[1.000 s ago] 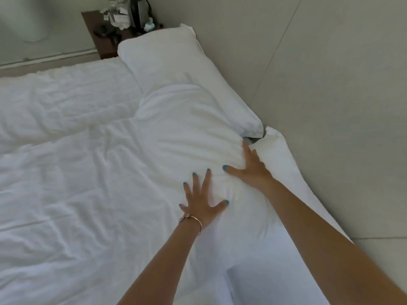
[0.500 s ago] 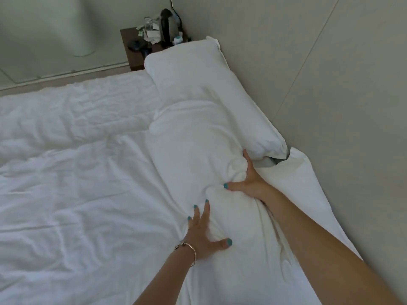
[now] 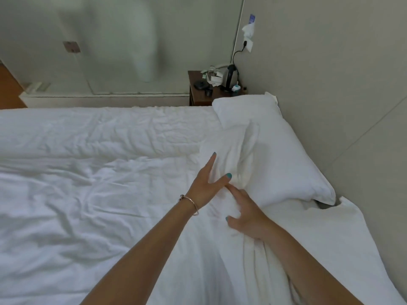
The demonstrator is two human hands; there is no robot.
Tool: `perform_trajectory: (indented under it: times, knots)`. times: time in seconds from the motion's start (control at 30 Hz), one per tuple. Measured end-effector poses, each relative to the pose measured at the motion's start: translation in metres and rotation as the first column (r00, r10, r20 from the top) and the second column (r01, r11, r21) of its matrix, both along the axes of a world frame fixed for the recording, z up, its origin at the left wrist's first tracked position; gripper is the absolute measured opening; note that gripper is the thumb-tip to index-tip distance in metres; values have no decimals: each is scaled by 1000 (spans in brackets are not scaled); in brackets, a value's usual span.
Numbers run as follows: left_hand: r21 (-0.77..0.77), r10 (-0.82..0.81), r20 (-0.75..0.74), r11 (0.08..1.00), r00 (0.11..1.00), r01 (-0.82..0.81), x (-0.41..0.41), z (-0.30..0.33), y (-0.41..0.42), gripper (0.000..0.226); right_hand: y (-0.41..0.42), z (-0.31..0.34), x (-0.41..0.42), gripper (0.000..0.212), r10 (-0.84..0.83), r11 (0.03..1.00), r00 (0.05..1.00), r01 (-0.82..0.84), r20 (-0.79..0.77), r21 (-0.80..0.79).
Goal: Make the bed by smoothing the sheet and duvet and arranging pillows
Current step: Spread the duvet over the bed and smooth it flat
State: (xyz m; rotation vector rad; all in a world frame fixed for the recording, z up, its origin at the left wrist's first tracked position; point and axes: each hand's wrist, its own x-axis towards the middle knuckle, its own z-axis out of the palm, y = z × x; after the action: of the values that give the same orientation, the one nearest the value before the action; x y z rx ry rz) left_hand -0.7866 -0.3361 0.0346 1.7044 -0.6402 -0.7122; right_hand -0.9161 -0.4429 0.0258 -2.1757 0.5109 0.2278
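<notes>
A white duvet (image 3: 88, 194) covers the bed, wrinkled across its middle. A white pillow (image 3: 286, 155) lies along the right wall, with the duvet's top edge bunched over its near side. My left hand (image 3: 206, 183), with a gold bracelet on the wrist, has its fingers straight and spread on the bunched duvet by the pillow. My right hand (image 3: 245, 216) lies just below it, fingers loosely spread and pressing the duvet fold. A second white pillow corner (image 3: 350, 208) shows near the wall, partly under the duvet.
A dark wooden nightstand (image 3: 198, 95) with a kettle, papers and small items stands beyond the bed's far corner. A cable runs up to a wall socket (image 3: 248, 45). The wall (image 3: 352, 84) hems the bed's right side. A frosted glass partition (image 3: 99, 51) is at the back.
Both hands have slid off the pillow bulge toward the middle of the bed and come close together. The view has lifted, showing the nightstand and the far wall.
</notes>
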Motion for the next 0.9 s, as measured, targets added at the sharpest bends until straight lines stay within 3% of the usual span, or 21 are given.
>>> perform_trajectory:
  times: [0.13, 0.3, 0.4, 0.47, 0.53, 0.67, 0.77, 0.8, 0.87, 0.9]
  knots:
    - [134, -32, -75, 990, 997, 42, 69, 14, 84, 107, 127, 6, 63, 78, 97, 989, 992, -105, -84, -102]
    - [199, 32, -66, 980, 997, -18, 170, -7, 227, 113, 269, 6, 163, 75, 111, 990, 993, -114, -38, -85]
    - [329, 122, -178, 942, 976, -58, 214, -45, 302, 119, 347, -36, 205, 87, 172, 976, 976, -187, -130, -109]
    - [455, 205, -326, 890, 923, -37, 222, -86, 338, 125, 388, -82, 213, 99, 92, 985, 962, -125, -257, -115]
    - [552, 240, -327, 833, 914, -21, 219, -128, 354, 131, 415, -122, 213, 103, -49, 992, 942, 8, -332, -122]
    - [528, 328, -226, 833, 917, -167, 219, -169, 332, 128, 431, -163, 211, 81, -116, 969, 963, 56, -242, -240]
    - [410, 222, -72, 895, 972, -174, 218, -176, 324, 106, 416, -151, 197, 48, -98, 994, 986, 90, -132, -61]
    - [380, 160, -14, 914, 987, -143, 217, -180, 328, 102, 401, -148, 188, 44, -129, 984, 991, 123, -42, -133]
    - [367, 142, 24, 920, 990, -140, 217, -188, 340, 97, 363, -154, 162, 54, -176, 821, 982, 185, 69, -540]
    - [372, 208, -35, 911, 978, -181, 218, -193, 344, 95, 347, -155, 148, 60, -242, 737, 970, 161, -34, -657]
